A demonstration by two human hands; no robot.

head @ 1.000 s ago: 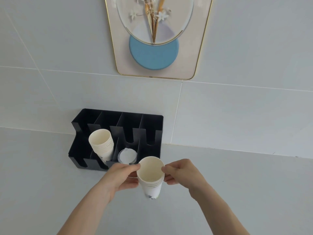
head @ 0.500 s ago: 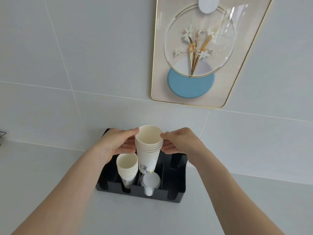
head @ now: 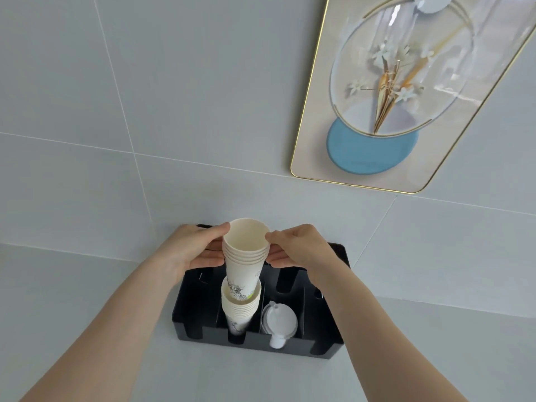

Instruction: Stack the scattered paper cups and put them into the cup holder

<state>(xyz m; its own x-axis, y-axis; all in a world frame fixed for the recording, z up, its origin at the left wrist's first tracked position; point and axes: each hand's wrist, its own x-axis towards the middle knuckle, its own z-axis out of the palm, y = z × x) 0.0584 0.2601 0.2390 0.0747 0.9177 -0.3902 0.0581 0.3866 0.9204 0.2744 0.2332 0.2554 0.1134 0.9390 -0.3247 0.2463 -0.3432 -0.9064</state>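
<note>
A stack of several white paper cups (head: pixel 246 256) is held upright between my left hand (head: pixel 193 248) and my right hand (head: pixel 298 245), both gripping it just under the rims. Its bottom sits inside the mouth of a second stack of white cups (head: pixel 239 307), which stands in the second compartment from the left of the black cup holder (head: pixel 293 348). The holder sits on the grey counter against the tiled wall. My hands hide the holder's back edge.
White plastic lids (head: pixel 279 322) fill the compartment right of the cups. The holder's outer left and right compartments look empty. A gold-framed flower picture (head: pixel 406 91) hangs on the wall, up and to the right. Grey counter (head: pixel 87 285) surrounds the holder.
Both hands carried the held stack from in front of the holder to over it, then lowered its bottom into the stack standing in the holder. The camera view moved closer and to the left.
</note>
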